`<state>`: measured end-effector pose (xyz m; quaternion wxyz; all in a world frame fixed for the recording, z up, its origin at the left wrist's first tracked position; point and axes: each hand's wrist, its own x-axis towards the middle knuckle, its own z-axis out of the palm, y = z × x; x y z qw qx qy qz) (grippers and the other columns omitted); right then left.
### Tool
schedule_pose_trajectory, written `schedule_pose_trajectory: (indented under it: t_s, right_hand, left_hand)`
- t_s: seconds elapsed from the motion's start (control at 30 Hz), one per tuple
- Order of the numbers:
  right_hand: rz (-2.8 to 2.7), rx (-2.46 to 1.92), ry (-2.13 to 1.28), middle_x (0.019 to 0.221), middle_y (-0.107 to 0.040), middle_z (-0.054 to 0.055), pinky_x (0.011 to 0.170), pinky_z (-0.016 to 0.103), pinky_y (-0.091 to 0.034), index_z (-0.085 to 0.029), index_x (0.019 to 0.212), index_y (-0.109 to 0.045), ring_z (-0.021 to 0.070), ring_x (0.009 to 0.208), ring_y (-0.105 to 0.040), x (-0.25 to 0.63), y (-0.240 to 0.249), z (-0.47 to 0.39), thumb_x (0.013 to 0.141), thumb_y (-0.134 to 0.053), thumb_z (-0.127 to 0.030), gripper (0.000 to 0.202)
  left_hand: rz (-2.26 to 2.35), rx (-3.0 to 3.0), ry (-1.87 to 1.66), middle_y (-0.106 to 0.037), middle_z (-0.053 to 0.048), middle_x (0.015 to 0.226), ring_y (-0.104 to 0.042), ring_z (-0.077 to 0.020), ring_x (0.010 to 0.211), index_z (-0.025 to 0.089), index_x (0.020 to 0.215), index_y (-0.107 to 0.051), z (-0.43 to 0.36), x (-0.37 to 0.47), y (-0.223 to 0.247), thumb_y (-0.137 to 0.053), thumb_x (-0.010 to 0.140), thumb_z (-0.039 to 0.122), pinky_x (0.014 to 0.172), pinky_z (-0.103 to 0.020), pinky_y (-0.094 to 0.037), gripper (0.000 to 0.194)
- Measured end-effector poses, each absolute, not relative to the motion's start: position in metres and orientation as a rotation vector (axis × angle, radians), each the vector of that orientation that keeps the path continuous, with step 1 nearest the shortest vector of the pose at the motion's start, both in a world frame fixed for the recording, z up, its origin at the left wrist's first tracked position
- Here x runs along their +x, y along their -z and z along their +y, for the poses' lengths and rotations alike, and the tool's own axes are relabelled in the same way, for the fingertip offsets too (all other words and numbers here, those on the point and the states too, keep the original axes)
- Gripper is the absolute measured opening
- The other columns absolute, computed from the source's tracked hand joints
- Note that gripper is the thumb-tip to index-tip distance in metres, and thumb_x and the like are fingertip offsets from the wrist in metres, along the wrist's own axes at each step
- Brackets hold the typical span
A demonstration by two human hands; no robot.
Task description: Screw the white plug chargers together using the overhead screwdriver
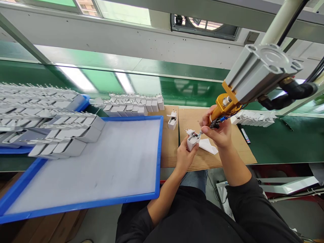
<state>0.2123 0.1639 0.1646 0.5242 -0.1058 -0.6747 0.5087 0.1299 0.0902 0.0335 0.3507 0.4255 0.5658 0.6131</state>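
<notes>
My left hand (184, 154) is closed around an open white charger housing (191, 143) with metal plug pins, tilted so its inside faces up. My right hand (220, 132) grips a gold dispensing gun (214, 114) with black and blue fittings. The gun's thin nozzle reaches down to the open housing; whether the tip touches the inside cannot be made out. Another open charger (172, 122) stands on the cardboard sheet (169, 152), beyond my left hand. A folded white tissue (208, 146) lies beside the held housing.
A silver pneumatic cylinder (255, 74) hangs above the gun. Left is a blue-rimmed tray (121, 158) with rows of white chargers (60, 146). More chargers (134, 104) line its far side; others (255, 118) stand at right, near a marker pen (245, 135) and a dark pen (287, 124).
</notes>
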Motion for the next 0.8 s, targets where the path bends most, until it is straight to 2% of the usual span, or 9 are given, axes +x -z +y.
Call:
schedule_pose_trajectory:
  t_s: [0.27, 0.4, 0.63, 0.8]
  right_hand:
    - [-1.665, -0.320, -1.240, 0.074, -0.049, -0.004, 0.051, 0.026, -0.046, -0.030, 0.100, -0.050, 0.0101, 0.060, -0.046, 0.215, -0.167, 0.164, 0.070, -0.084, -0.046, 0.048]
    - [-1.648, -0.358, -1.242, 0.074, -0.049, -0.004, 0.052, 0.027, -0.047, -0.029, 0.099, -0.050, 0.0108, 0.061, -0.047, 0.215, -0.167, 0.162, 0.065, -0.086, -0.048, 0.053]
    - [-1.639, -0.314, -1.266, 0.074, -0.050, -0.005, 0.053, 0.026, -0.047, -0.028, 0.100, -0.052, 0.0096, 0.060, -0.048, 0.216, -0.166, 0.161, 0.068, -0.087, -0.041, 0.050]
    - [-1.637, -0.362, -1.207, 0.075, -0.052, -0.004, 0.055, 0.028, -0.048, -0.029, 0.100, -0.052, 0.0109, 0.063, -0.050, 0.218, -0.166, 0.165, 0.068, -0.086, -0.046, 0.050]
  left_hand:
    - [1.487, 1.101, -1.588, -0.072, -0.008, 0.114, -0.067, -0.0221, 0.102, 0.019, 0.126, -0.062, 0.090, 0.129, -0.034, -0.068, 0.085, 0.038, 0.092, -0.036, -0.052, 0.046]
    - [1.480, 1.116, -1.629, -0.071, -0.010, 0.117, -0.066, -0.0235, 0.107, 0.018, 0.126, -0.062, 0.092, 0.128, -0.030, -0.068, 0.085, 0.037, 0.097, -0.038, -0.050, 0.045]
    - [1.469, 1.125, -1.646, -0.067, -0.014, 0.126, -0.064, -0.0252, 0.113, 0.016, 0.130, -0.058, 0.096, 0.129, -0.017, -0.067, 0.086, 0.034, 0.101, -0.041, -0.049, 0.049]
    - [1.732, 1.275, -1.561, -0.067, -0.012, 0.119, -0.061, -0.0266, 0.111, 0.018, 0.127, -0.059, 0.092, 0.126, -0.005, -0.068, 0.083, 0.027, 0.099, -0.043, -0.047, 0.046]
